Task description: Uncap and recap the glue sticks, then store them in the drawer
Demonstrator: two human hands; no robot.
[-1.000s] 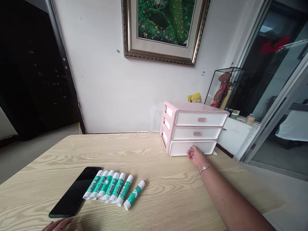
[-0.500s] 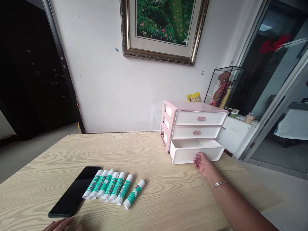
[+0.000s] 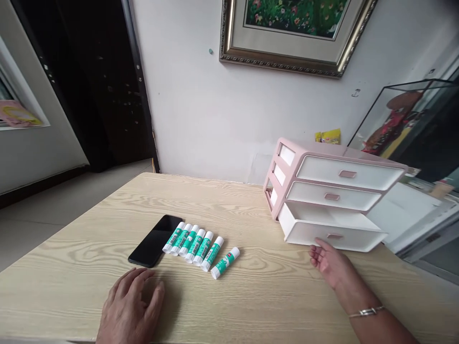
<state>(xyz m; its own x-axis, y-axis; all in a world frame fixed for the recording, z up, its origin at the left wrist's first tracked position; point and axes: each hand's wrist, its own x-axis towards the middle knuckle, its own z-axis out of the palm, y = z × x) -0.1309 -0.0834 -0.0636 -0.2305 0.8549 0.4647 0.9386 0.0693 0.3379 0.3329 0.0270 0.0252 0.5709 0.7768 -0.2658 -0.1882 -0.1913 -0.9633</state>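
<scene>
My left hand (image 3: 129, 303) rests palm down at the table's front, its fingers spread and loosely bent, just below a black phone (image 3: 154, 241). Beside the phone lie several green-and-white glue sticks (image 3: 198, 244), most side by side, with one glue stick (image 3: 225, 263) a little apart on the right. My right hand (image 3: 330, 263) is turned palm up before the pulled-out bottom drawer (image 3: 308, 233) of a pink and white drawer unit (image 3: 283, 191). Its index finger reaches to the drawer front, left of the handle (image 3: 334, 236); the other fingers curl loosely, holding nothing.
The wooden table (image 3: 251, 301) meets a white wall (image 3: 215, 114) under a framed picture (image 3: 283, 57). Behind the drawer unit are a yellow packet (image 3: 329, 136) and a glass case (image 3: 394, 114). A dark door (image 3: 96, 86) stands at the left.
My view has swung left and down. My left hand has come further into view over the table. My right hand has slipped off the drawer handle; the bottom drawer stays pulled out.
</scene>
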